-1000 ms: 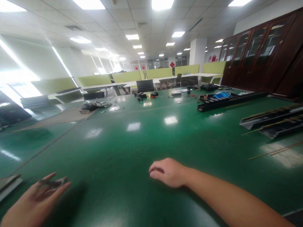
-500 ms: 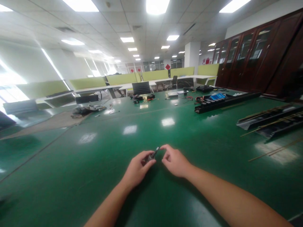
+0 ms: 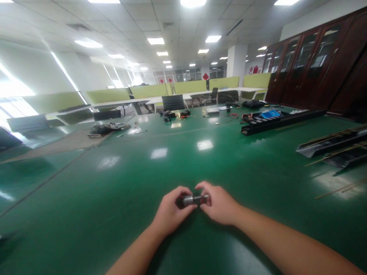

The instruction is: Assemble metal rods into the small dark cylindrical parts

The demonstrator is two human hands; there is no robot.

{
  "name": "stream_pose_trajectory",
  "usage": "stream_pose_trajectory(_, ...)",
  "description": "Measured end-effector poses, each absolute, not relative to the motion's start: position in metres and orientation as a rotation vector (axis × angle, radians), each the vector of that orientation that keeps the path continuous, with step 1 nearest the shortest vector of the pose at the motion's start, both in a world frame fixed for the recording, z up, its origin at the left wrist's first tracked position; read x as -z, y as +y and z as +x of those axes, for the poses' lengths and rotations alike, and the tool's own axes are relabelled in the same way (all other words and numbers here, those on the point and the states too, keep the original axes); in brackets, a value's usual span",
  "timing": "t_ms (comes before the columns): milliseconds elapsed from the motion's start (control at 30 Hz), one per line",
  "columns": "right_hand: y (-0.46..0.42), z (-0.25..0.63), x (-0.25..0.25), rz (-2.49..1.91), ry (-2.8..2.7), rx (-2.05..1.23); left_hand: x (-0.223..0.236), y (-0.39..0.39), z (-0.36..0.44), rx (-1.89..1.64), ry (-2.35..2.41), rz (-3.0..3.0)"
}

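Observation:
A small cylindrical metal part (image 3: 189,199), silver with a darker ribbed middle and a thin right end, lies level just above the table, blurred. My left hand (image 3: 172,210) is closed round its thick left end, the fingers and thumb hiding part of it. My right hand (image 3: 222,204) is at the thin end, thumb and index finger apart on either side and the other fingers curled behind. Whether these fingers touch the tip I cannot tell. Both hands are low over the glossy green tabletop (image 3: 137,179).
Black metal channels (image 3: 282,124) holding a blue packet (image 3: 270,114) stand at the right, with more channels and thin brass-coloured rods (image 3: 334,154) nearer. Cables and small parts (image 3: 173,114) lie at the back. A bagged pile (image 3: 107,129) is at far left.
The metal part has swung from pointing up and right to lying level. My right hand's fingers have come round its thin end. The view has shifted slightly.

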State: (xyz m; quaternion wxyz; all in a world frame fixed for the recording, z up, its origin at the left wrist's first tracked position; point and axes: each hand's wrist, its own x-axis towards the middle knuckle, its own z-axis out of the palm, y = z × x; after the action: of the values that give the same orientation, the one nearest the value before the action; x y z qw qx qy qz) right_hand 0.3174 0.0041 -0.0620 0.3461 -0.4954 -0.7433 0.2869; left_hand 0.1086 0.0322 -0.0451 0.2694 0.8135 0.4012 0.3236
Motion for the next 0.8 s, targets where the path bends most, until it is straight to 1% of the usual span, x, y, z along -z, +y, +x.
stream_pose_trajectory(533, 0.0035, 0.3148, 0.0653, -1.231, -1.815, -0.866, 0.0470, 0.0328, 0.1085, -0.897, 1.030, 2.237)
stream_pose_trajectory(800, 0.0046, 0.3160, 0.0642, -1.164, -1.763, -0.875, 0.0467, 0.0328, 0.1075, -0.873, 1.020, 2.257)
